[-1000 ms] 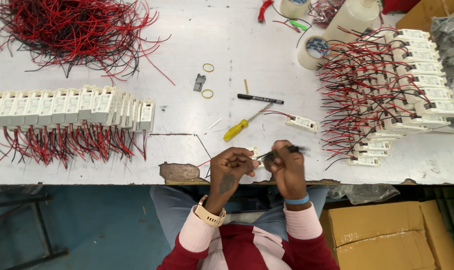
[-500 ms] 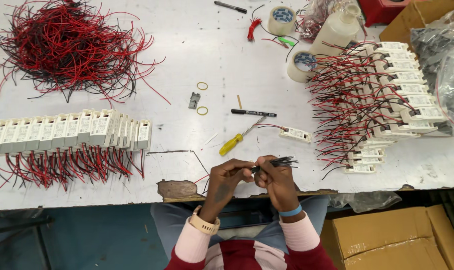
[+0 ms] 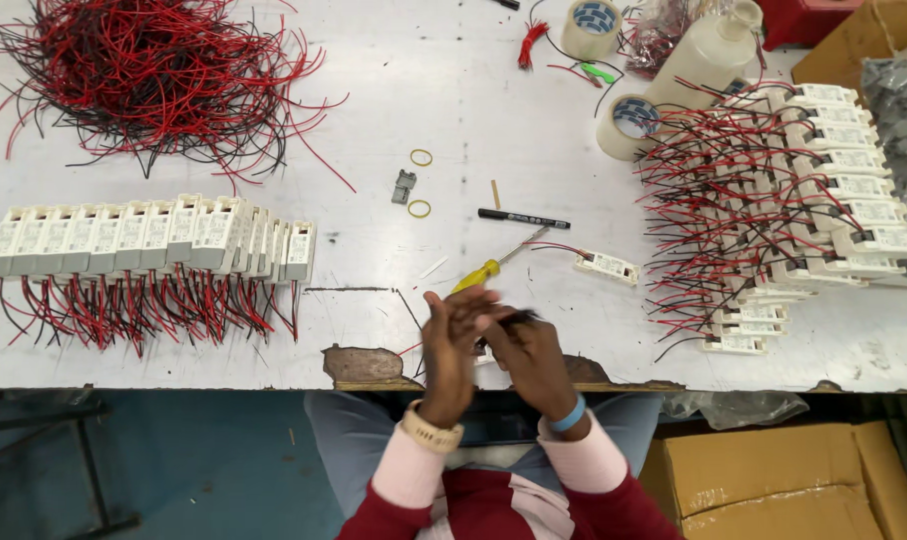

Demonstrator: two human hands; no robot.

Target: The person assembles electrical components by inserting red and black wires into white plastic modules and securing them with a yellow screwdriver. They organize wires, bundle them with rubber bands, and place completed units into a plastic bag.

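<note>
At the upper left of the frame a loose heap of red and black wires (image 3: pixel 154 80) sprawls over the white table (image 3: pixel 454 100). Below it, at the left, a row of small white modules (image 3: pixel 154 235) stands packed side by side, their red and black leads trailing toward the table's near edge.

Toward the middle lie two yellow rubber bands (image 3: pixel 421 157), a small grey clip (image 3: pixel 405 186) between them, a black marker (image 3: pixel 523 218) and a yellow-handled screwdriver (image 3: pixel 494 266), whose handle end sits just above the hands.

At the lower centre, over the chipped near edge of the table, the two hands meet. The left hand (image 3: pixel 447 345), with a watch at the wrist, is raised with its fingers pressed against the right hand (image 3: pixel 527 350), which wears a blue wristband. The grip of the right hand pinches a short bundle of dark wire ends (image 3: pixel 519 318) that juts out above its fingers; the left hand's grip is blurred, and I cannot tell whether it pinches the bundle too.

Just right of the hands a single white module (image 3: pixel 608 266) lies apart with its leads pointing left. Further right a large stack of wired white modules (image 3: pixel 824 200) fans out, with two tape rolls (image 3: pixel 626 122) and a white plastic bottle (image 3: pixel 709 55) above it. A cardboard box (image 3: pixel 774 480) sits under the table at lower right.
</note>
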